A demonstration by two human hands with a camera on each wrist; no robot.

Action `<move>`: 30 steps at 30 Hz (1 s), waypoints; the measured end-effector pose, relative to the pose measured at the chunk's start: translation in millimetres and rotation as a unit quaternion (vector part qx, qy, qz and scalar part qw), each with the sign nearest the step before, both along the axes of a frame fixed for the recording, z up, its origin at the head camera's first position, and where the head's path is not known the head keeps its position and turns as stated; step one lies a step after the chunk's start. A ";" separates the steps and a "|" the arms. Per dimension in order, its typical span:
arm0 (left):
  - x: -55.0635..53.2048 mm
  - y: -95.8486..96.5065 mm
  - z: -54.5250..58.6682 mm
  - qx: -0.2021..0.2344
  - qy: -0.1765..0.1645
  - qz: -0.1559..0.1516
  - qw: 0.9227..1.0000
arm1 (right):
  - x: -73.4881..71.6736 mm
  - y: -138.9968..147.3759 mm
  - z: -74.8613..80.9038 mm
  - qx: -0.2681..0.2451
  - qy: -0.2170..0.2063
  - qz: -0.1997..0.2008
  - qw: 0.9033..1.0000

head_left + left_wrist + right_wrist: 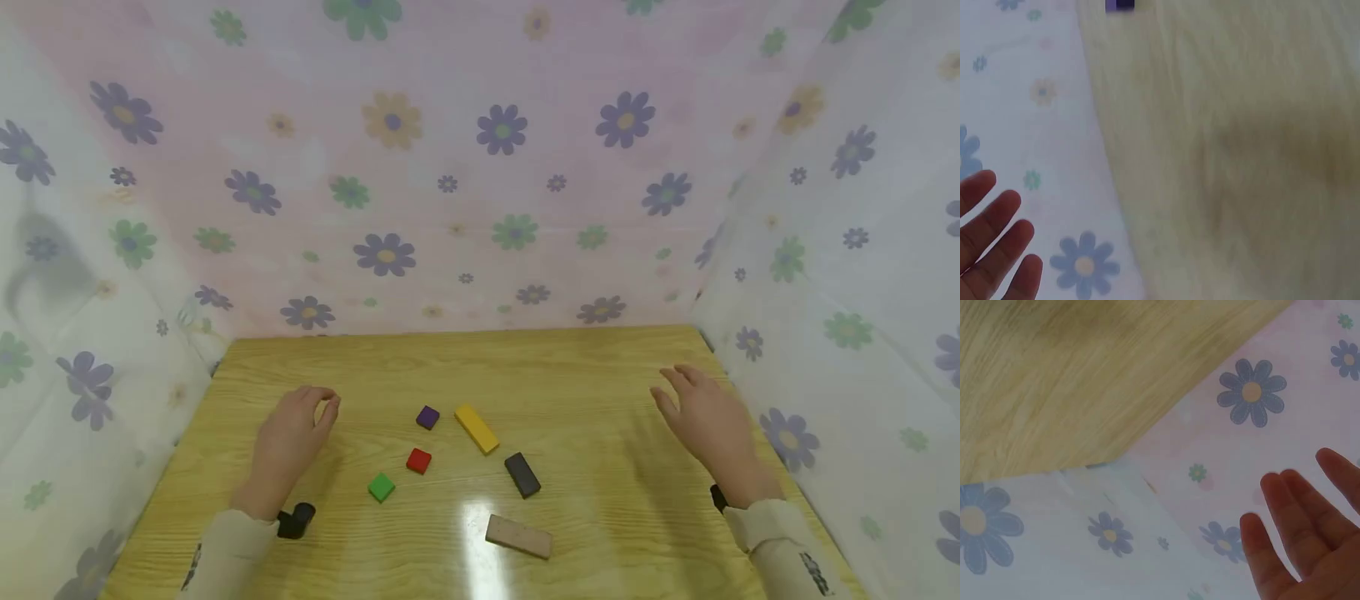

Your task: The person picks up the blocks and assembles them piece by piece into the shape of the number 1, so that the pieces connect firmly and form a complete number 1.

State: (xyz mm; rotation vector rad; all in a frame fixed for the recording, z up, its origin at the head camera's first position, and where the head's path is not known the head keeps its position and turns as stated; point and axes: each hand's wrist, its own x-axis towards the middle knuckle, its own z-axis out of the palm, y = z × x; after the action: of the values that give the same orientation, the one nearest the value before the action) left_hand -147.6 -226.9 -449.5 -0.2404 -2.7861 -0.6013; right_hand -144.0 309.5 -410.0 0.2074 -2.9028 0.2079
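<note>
Over the left side of the table my left hand (pixel 292 433) hovers with relaxed fingers and holds nothing. Its fingers (pixel 997 237) spread loosely in the left wrist view. On the far right, my right hand (pixel 708 425) is raised with fingers extended, also holding nothing. Between the hands lie a purple square block (pixel 427 417), a red square block (pixel 418 461) and a green square block (pixel 381 487). A long yellow block (pixel 476 429), a black rectangular block (pixel 522 475) and a beige speckled block (pixel 519 536) are further right. Nearest to the left hand are the green and purple blocks.
The wooden table (pixel 585 367) is bordered by flower-printed curtains (pixel 450 208) at the back and both sides. Each wrist wears a black camera band, the left one (pixel 297 521) sticking out inward. Glare lies on the table's front middle.
</note>
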 end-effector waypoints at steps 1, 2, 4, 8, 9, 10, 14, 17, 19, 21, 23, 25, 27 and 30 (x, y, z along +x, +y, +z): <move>3.2 5.7 -4.1 0.014 -0.002 -0.007 1.000 | 1.6 -1.7 -3.1 -0.002 0.004 -0.002 1.000; 6.8 12.0 -8.5 0.026 -0.004 -0.013 1.000 | 3.2 -3.5 -6.5 -0.006 0.004 -0.002 1.000; 14.1 25.2 -19.3 0.044 -0.003 -0.025 0.999 | 6.5 -7.8 -14.0 -0.021 0.000 -0.004 1.000; 29.9 57.2 -36.8 0.079 -0.038 -0.055 0.995 | 14.8 -18.4 -34.1 -0.060 -0.001 -0.001 0.998; 33.9 65.8 -39.4 0.089 -0.054 -0.066 0.992 | 17.6 -21.4 -39.8 -0.073 -0.002 0.002 0.997; 37.7 74.4 -41.2 0.098 -0.068 -0.077 0.990 | 20.6 -24.5 -45.6 -0.087 -0.008 0.006 0.996; 49.9 103.9 -47.2 0.148 -0.116 -0.124 0.974 | 32.8 -37.6 -69.1 -0.156 -0.052 0.009 0.986; 56.5 119.4 -52.1 0.191 -0.133 -0.137 0.963 | 41.6 -47.1 -84.1 -0.217 -0.088 0.000 0.972; 60.3 126.8 -56.1 0.219 -0.142 -0.135 0.956 | 47.3 -53.3 -92.5 -0.255 -0.108 -0.013 0.961; 64.0 132.6 -59.7 0.234 -0.150 -0.125 0.953 | 52.7 -59.8 -98.3 -0.284 -0.126 -0.027 0.950; 67.3 136.9 -63.6 0.248 -0.168 -0.117 0.947 | 57.1 -66.5 -102.4 -0.305 -0.144 -0.040 0.940; 70.6 140.3 -66.8 0.270 -0.202 -0.115 0.934 | 60.7 -72.9 -105.5 -0.322 -0.157 -0.047 0.933; 73.6 143.3 -70.3 0.292 -0.233 -0.125 0.919 | 63.5 -79.3 -107.1 -0.336 -0.164 -0.051 0.926; 78.8 147.7 -76.6 0.310 -0.268 -0.144 0.901 | 65.5 -88.9 -109.5 -0.354 -0.179 -0.047 0.917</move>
State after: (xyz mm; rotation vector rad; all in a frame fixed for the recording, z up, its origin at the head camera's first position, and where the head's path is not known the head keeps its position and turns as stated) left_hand -68.8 -79.1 -526.1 -0.3962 -2.8595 -1.8238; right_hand -78.6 220.6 -519.5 -0.1098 -2.9280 1.3687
